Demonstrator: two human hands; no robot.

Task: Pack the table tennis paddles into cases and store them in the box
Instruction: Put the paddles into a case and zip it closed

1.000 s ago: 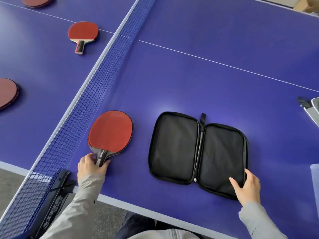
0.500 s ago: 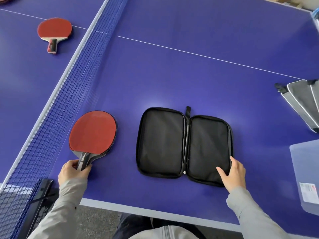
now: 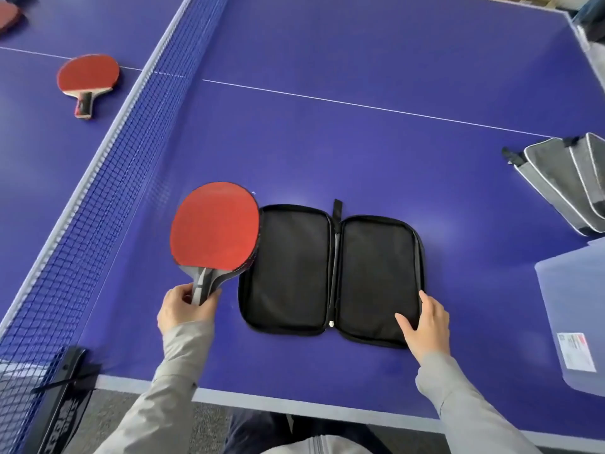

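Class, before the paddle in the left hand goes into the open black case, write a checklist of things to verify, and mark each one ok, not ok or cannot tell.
1. Left hand grips the paddle by its handle: ok.
2. Black case lies fully open and flat: ok.
3. Right hand steadies the case's right half: ok.
4. Left half of the case holds nothing: ok.
5. Paddle is over the left half: not ok, only its edge overlaps.
6. Zipper runs freely: cannot tell.
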